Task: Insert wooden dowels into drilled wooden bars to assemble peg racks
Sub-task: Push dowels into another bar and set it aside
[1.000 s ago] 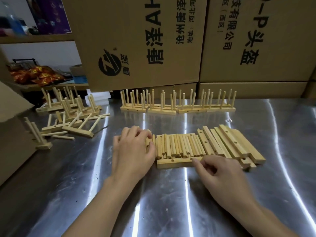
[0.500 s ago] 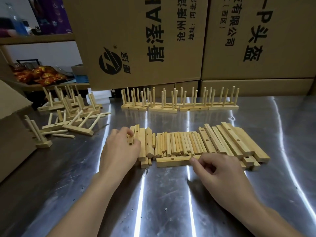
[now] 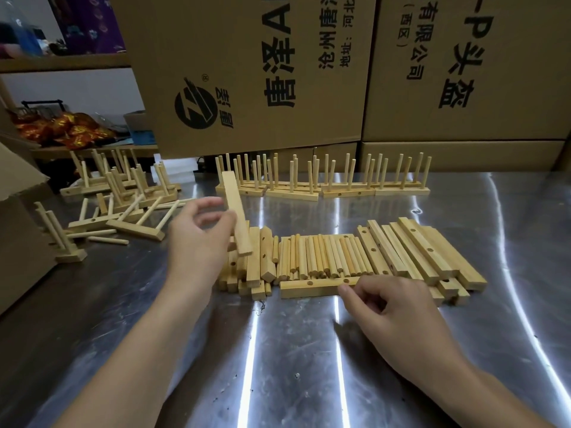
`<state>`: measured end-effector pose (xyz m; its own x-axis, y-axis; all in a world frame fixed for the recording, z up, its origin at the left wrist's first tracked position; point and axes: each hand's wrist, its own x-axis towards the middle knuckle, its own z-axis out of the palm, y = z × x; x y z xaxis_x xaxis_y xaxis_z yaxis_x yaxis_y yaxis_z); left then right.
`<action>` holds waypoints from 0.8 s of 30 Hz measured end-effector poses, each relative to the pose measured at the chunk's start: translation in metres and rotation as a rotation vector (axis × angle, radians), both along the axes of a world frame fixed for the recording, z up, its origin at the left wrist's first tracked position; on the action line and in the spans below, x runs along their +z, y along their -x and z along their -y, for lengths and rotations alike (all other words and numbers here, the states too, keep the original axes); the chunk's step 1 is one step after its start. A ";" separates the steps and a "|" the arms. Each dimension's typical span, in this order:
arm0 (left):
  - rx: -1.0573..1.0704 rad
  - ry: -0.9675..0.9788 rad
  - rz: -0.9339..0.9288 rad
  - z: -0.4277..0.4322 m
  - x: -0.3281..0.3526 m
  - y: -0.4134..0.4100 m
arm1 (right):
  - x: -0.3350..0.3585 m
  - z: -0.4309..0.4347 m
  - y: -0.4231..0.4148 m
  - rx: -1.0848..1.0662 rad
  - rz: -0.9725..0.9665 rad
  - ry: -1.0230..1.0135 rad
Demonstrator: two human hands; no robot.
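Observation:
My left hand (image 3: 197, 242) holds a plain wooden bar (image 3: 236, 211) lifted and tilted nearly upright above a small stack of drilled bars (image 3: 259, 267). A row of loose dowels (image 3: 324, 257) lies side by side at the table's middle. In front of them a drilled bar (image 3: 309, 287) lies crosswise, and my right hand (image 3: 398, 313) pinches its right end with curled fingers. More drilled bars (image 3: 426, 254) are piled to the right of the dowels.
Finished peg racks (image 3: 324, 185) stand in a row at the back of the steel table (image 3: 278, 366). Other racks (image 3: 123, 193) and loose dowels (image 3: 108, 240) are scattered at the left. Big cardboard boxes (image 3: 247, 72) form a wall behind. An open carton (image 3: 18, 227) is at the left edge.
My left hand slid off the stack of bars, took one bar and raised it, tilting it upright. My right hand stayed at the crosswise bar's end.

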<state>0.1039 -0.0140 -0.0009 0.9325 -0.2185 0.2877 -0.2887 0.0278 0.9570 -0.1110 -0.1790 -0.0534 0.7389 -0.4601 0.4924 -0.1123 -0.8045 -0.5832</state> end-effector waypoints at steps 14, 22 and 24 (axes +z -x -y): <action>-0.647 0.288 -0.410 0.033 -0.015 0.060 | 0.012 -0.013 -0.004 0.177 0.267 -0.443; -0.338 0.403 -0.485 0.032 -0.011 0.053 | 0.006 0.001 -0.002 0.021 0.166 -0.306; -0.281 0.440 -0.545 0.028 -0.009 0.048 | 0.005 0.004 -0.002 -0.051 0.115 -0.176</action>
<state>0.0560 -0.0422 -0.0100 0.8938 -0.4407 -0.0829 0.2971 0.4435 0.8456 -0.1093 -0.1831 -0.0482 0.6558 -0.5818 0.4810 -0.0751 -0.6843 -0.7254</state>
